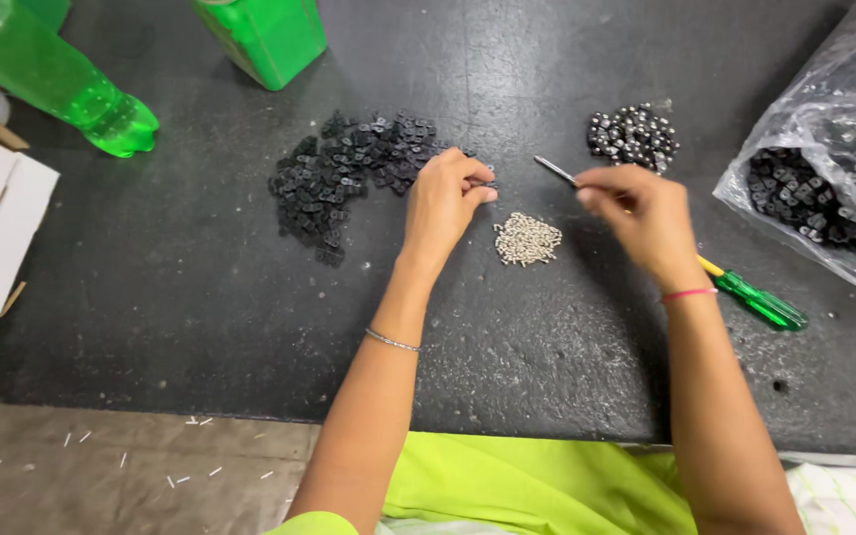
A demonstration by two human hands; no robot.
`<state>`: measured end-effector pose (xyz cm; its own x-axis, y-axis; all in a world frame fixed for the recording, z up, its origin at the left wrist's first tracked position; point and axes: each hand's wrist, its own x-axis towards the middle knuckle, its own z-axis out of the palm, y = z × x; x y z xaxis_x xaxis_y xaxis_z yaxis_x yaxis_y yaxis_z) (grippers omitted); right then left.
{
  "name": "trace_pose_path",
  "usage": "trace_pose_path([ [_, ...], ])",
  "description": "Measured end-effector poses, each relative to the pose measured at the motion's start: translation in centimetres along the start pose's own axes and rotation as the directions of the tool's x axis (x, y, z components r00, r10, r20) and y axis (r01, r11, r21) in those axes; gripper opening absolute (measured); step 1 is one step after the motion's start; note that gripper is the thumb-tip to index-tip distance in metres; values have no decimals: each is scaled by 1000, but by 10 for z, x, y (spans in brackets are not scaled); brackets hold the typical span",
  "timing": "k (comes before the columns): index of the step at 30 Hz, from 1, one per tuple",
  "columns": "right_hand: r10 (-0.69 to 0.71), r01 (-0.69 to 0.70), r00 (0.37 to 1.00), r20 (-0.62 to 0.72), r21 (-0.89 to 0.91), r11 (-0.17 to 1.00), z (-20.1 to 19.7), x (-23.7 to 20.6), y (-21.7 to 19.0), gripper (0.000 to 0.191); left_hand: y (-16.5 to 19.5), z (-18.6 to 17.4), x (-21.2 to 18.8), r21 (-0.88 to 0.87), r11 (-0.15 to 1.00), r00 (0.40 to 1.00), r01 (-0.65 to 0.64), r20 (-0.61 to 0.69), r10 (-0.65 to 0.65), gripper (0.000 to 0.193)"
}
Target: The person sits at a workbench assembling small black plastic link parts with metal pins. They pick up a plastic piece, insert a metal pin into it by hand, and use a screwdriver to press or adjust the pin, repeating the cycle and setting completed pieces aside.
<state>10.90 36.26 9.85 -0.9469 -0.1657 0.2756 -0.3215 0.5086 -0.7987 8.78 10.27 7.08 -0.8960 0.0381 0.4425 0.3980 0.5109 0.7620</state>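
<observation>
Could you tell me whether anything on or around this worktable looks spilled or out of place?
Small pale bits lie scattered on the brown floor beside the table. On the table, the parts sit in separate heaps.

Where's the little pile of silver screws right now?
In the head view, the small pile of silver screws lies mid-table on the dark worktop, between the left hand and right hand, below the screwdriver tip.
</observation>
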Motion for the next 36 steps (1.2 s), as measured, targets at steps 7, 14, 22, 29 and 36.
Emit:
trace_pose_path([
  [7, -202, 256, 942, 268, -187, 948, -4, -4, -11, 23, 4, 3, -3, 140, 990, 998, -6, 59, -2, 15],
  [14, -140, 207, 944, 298, -206, 956, -3, -4, -9, 25, 7, 8, 0, -63, 991, 993, 116, 25, -114, 12],
  [22, -135, 184, 969, 207, -240, 953, 9, -5, -7, 16, 16, 26, -2, -302, 898, 947, 320, 113, -299, 13],
  [29, -152, 197, 968, 199, -229, 953, 4, -4, -4, 19, 17, 26, -3, -327, 887, 946, 325, 119, -303, 15],
  [36, -164, 201, 972, 168, -238, 950, 10, -5, -1, 16, 15, 33, -5, -332, 883, 944, 330, 141, -300, 16],
])
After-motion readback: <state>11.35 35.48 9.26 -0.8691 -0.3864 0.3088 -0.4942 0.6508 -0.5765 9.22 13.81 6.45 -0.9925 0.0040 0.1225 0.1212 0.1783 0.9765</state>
